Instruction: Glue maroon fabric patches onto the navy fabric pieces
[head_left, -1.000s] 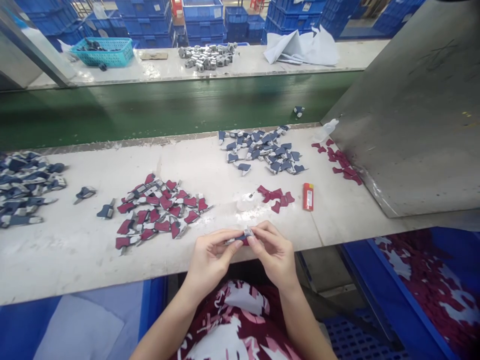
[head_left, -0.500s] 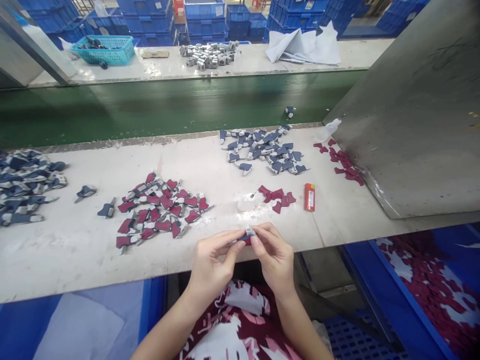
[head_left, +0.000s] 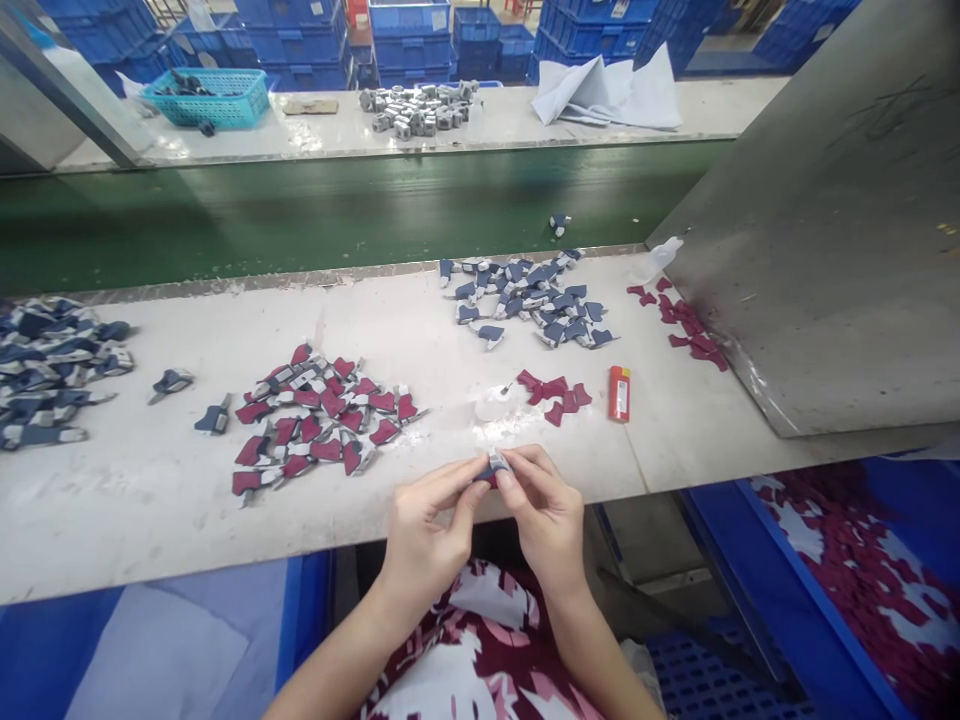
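Up close, a small piece (head_left: 493, 464) was held between two hands, at the near edge of the table (head_left: 390, 320). It was blue and grey, with a bit of red under it. The left hand (head_left: 431, 515) had its grip pinched narrow on one end of the piece. The right hand (head_left: 551, 515) had its grip pinched on the other end. Fingers hid much of it.

Just past the hands, in from the near edge, lay a clear, whitish thing (head_left: 493, 404); I could not tell what it was. Beside it was a bunch of dark red bits (head_left: 555, 390), and right of them lay a little red case (head_left: 619, 394) with a yellow end. Left of the hands was a pile of red and grey pieces (head_left: 322, 420). Blue and grey pieces (head_left: 525, 300) made a heap by the far edge.

More red bits (head_left: 686, 330) lay near a big metal sheet (head_left: 832, 230), with a clear bottle (head_left: 656, 260) by the far right corner. At the left end sat a big blue pile (head_left: 56, 370).

Past the far edge was a green strip (head_left: 337, 215) with one lone piece (head_left: 559, 223) on it. Behind that, a second table (head_left: 510, 115) held grey blocks (head_left: 416, 108), a light blue basket (head_left: 206, 105) and white sheets (head_left: 607, 95).
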